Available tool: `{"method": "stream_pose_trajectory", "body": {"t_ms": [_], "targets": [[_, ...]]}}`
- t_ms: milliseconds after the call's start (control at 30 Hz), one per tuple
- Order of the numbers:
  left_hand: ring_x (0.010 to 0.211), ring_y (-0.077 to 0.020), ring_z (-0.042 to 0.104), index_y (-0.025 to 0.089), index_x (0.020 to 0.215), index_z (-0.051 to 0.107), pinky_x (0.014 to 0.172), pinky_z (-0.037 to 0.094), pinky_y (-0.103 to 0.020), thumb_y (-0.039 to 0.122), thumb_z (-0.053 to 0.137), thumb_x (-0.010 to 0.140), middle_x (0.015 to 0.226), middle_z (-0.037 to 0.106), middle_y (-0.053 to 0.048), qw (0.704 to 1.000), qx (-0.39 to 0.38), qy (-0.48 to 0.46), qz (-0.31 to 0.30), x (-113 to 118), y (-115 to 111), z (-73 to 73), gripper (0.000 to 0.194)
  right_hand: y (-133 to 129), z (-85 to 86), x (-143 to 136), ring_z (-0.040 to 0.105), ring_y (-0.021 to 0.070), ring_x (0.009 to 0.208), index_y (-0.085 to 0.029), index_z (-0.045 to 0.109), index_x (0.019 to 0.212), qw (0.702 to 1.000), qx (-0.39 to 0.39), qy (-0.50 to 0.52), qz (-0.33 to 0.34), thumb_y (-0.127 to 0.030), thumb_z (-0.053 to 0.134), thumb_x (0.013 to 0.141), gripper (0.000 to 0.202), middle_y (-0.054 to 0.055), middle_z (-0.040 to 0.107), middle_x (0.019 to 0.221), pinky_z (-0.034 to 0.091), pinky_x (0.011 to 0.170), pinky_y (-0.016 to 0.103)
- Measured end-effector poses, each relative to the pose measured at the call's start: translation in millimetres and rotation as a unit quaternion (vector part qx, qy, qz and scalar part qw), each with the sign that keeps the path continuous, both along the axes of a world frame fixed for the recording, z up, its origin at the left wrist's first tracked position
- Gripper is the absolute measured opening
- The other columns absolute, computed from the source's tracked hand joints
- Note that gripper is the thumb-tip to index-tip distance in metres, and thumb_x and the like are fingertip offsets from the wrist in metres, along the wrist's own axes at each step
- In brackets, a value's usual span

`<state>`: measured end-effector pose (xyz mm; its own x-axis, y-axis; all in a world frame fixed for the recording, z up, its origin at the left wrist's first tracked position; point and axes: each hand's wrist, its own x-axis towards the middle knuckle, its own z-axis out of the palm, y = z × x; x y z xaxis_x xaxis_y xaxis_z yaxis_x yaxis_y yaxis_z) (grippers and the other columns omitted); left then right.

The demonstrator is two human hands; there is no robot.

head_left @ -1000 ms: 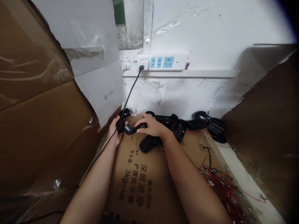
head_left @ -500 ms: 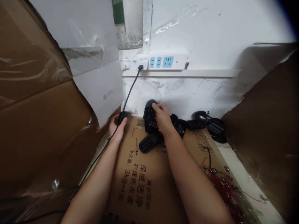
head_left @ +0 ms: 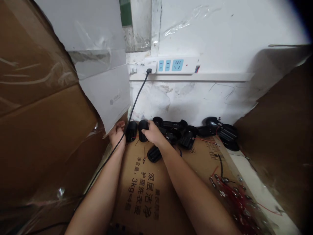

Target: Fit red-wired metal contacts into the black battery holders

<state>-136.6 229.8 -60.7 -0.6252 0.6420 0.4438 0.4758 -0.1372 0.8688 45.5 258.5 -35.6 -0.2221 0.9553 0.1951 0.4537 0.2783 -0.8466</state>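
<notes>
My right hand [head_left: 153,133] grips a black rounded plastic housing [head_left: 143,130] close to the wall, thumb on its near face. Just left of it stands a similar black housing [head_left: 132,131], with a black cable crossing in front. Beside that one is my left hand [head_left: 117,134], fingers apart and partly curled, palm up, with nothing visible in it. More black housings [head_left: 171,130] are heaped behind and right of my right wrist. One black piece with a ribbed recess [head_left: 154,154] lies nearer on the printed cardboard [head_left: 144,192].
A white power strip [head_left: 178,65] on the wall feeds the black cable [head_left: 137,98], which runs down past my left arm. Cardboard walls [head_left: 281,140] flank both sides. Red wires with metal contacts [head_left: 234,199] lie at right. More black parts [head_left: 222,130] sit back right.
My right hand has moved left and down with a black housing, from the heap to beside the left one. My left hand has let go of its black housing and shifted slightly left.
</notes>
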Motion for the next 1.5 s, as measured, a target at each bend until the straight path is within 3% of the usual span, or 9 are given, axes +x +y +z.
{"method": "stream_pose_trajectory", "body": {"t_ms": [133, 300, 433, 567, 800, 967, 1267, 1400, 1500], "targets": [[0.111, -0.0260, 0.077, 0.022, 0.111, 0.075, 0.107, 0.059, -0.045, 0.023, 0.045, 0.096, 0.115, 0.081, -0.009, 0.995, -0.017, 0.098, -0.031, 15, -19, 13.6, 0.033, -4, 26.0, 16, 0.072, 0.0327, 0.119, -0.015, 0.076, 0.123, 0.994, 0.036, -0.108, 0.003, -0.021, 0.063, 0.098, 0.030, 0.018, 0.079, 0.121, 0.051, 0.107, 0.039], [0.146, -0.0362, 0.058, 0.029, 0.126, 0.079, 0.129, 0.036, -0.059, 0.027, 0.071, 0.083, 0.143, 0.075, -0.005, 0.948, -0.085, 0.253, -0.172, 32, -40, 21.5, 0.044, -8, 53.1, 45, 0.053, 0.0398, 0.144, -0.013, 0.066, 0.146, 0.969, 0.085, -0.228, -0.031, -0.029, 0.055, 0.105, 0.045, 0.023, 0.062, 0.152, 0.038, 0.121, 0.051], [0.162, -0.0441, 0.037, 0.032, 0.151, 0.067, 0.132, 0.023, -0.070, 0.030, 0.078, 0.080, 0.167, 0.058, -0.006, 0.914, -0.130, 0.317, -0.217, 32, -44, 16.7, 0.072, -12, 39.7, 47, 0.057, 0.0506, 0.137, -0.010, 0.075, 0.129, 0.948, 0.031, -0.315, -0.033, -0.041, 0.085, 0.084, 0.056, 0.029, 0.066, 0.142, 0.043, 0.114, 0.061], [0.163, -0.0453, 0.034, 0.030, 0.156, 0.062, 0.130, 0.024, -0.071, 0.033, 0.074, 0.089, 0.176, 0.045, -0.009, 0.912, -0.137, 0.332, -0.201, 26, -41, 14.5, 0.068, -5, 28.2, 46, 0.068, 0.0435, 0.126, -0.008, 0.074, 0.127, 0.945, -0.002, -0.325, -0.040, -0.026, 0.078, 0.085, 0.046, 0.029, 0.070, 0.136, 0.047, 0.109, 0.054], [0.135, -0.0311, 0.062, 0.026, 0.136, 0.074, 0.118, 0.046, -0.051, 0.030, 0.046, 0.108, 0.138, 0.075, -0.010, 0.924, -0.069, 0.321, -0.196, 51, -41, 22.9, 0.039, 17, 41.5, 71, 0.075, 0.0356, 0.114, -0.020, 0.079, 0.121, 0.964, -0.032, -0.259, -0.038, -0.039, 0.062, 0.097, 0.035, 0.014, 0.083, 0.110, 0.054, 0.099, 0.046], [0.129, -0.0359, 0.059, 0.025, 0.154, 0.061, 0.109, 0.047, -0.053, 0.042, 0.069, 0.101, 0.140, 0.074, -0.012, 0.902, -0.096, 0.343, -0.242, 83, -48, 16.7, 0.057, 16, 36.1, 68, 0.076, 0.0338, 0.104, -0.021, 0.083, 0.102, 0.965, -0.046, -0.258, 0.018, -0.042, 0.066, 0.096, 0.027, 0.013, 0.083, 0.096, 0.057, 0.094, 0.044], [0.137, -0.0378, 0.050, 0.028, 0.143, 0.071, 0.106, 0.041, -0.056, 0.026, 0.064, 0.101, 0.150, 0.068, -0.010, 0.875, -0.146, 0.392, -0.243, 83, -45, 9.0, 0.042, 20, 34.3, 87, 0.065, 0.0417, 0.132, -0.019, 0.081, 0.123, 0.943, -0.016, -0.330, -0.033, -0.043, 0.057, 0.105, 0.039, 0.023, 0.075, 0.135, 0.045, 0.112, 0.059], [0.128, -0.0379, 0.055, 0.029, 0.133, 0.078, 0.104, 0.040, -0.057, 0.028, 0.068, 0.101, 0.136, 0.077, -0.011, 0.873, -0.152, 0.403, -0.230, 82, -44, 11.0, 0.033, 23, 28.8, 106, 0.053, 0.0489, 0.143, -0.017, 0.072, 0.142, 0.930, -0.001, -0.355, -0.097, -0.049, 0.068, 0.100, 0.053, 0.025, 0.063, 0.152, 0.041, 0.115, 0.063], [0.118, -0.0385, 0.059, 0.029, 0.120, 0.083, 0.099, 0.041, -0.058, 0.031, 0.071, 0.099, 0.120, 0.082, -0.011, 0.877, -0.157, 0.404, -0.207, 80, -44, 13.2, 0.023, 23, 23.4, 107, 0.061, 0.0445, 0.135, -0.020, 0.076, 0.136, 0.926, -0.002, -0.362, -0.104, -0.051, 0.075, 0.094, 0.052, 0.021, 0.067, 0.146, 0.044, 0.113, 0.059]]}}
